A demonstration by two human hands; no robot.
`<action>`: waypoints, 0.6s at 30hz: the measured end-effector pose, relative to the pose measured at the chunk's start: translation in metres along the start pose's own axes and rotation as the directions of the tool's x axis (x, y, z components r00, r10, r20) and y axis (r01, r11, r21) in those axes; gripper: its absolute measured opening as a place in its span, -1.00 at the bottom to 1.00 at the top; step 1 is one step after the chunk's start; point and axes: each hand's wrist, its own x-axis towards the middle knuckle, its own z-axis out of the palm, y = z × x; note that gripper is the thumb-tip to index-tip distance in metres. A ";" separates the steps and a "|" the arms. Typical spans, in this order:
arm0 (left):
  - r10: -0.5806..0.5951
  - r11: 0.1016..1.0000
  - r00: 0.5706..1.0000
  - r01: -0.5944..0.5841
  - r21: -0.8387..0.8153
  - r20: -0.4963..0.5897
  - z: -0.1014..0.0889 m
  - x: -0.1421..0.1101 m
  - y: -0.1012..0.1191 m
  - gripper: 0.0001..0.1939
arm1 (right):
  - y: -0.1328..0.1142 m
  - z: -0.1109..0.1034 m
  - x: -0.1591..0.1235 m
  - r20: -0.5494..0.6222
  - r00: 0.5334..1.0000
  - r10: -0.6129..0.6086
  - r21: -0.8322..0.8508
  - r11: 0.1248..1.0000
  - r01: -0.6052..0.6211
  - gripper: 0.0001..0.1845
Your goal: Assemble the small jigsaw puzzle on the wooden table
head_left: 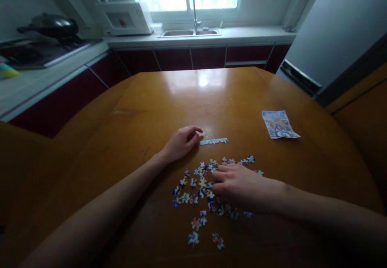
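Loose jigsaw pieces lie scattered on the wooden table in front of me. My right hand is over the right side of this scatter, its fingers bent down among the pieces. The fingertips are hidden, so whatever they hold does not show. Beyond the scatter, a short strip of joined jigsaw pieces with a straight, pale blue far edge lies flat. My left hand rests on the table at the strip's left end, thumb and forefinger apart and holding nothing I can see.
A creased, colourful picture sheet lies on the right of the table. Past the far edge are a counter with a sink and a microwave. A pan sits on the stove at left; a fridge stands right.
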 end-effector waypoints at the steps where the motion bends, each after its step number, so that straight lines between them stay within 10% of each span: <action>1: 0.000 1.000 1.000 0.000 -0.005 0.000 0.000 0.000 0.000 -0.77 | -0.001 0.000 0.000 0.006 1.000 0.001 -0.001 1.000 -0.001 -0.96; 11: 0.003 1.000 1.000 -0.003 0.004 0.010 0.000 0.000 0.000 -0.76 | -0.016 -0.003 -0.002 0.036 0.997 0.069 0.128 0.989 -0.074 -0.91; 14: 0.003 1.000 1.000 -0.003 0.000 0.009 0.000 0.000 0.000 -0.75 | -0.002 -0.009 -0.001 -0.117 0.979 0.169 0.327 0.937 -0.123 -0.80; 18: 0.005 1.000 1.000 -0.005 -0.002 0.013 -0.001 0.000 0.000 -0.75 | 0.042 -0.014 0.001 -0.351 0.768 0.536 0.599 0.759 -0.256 -0.83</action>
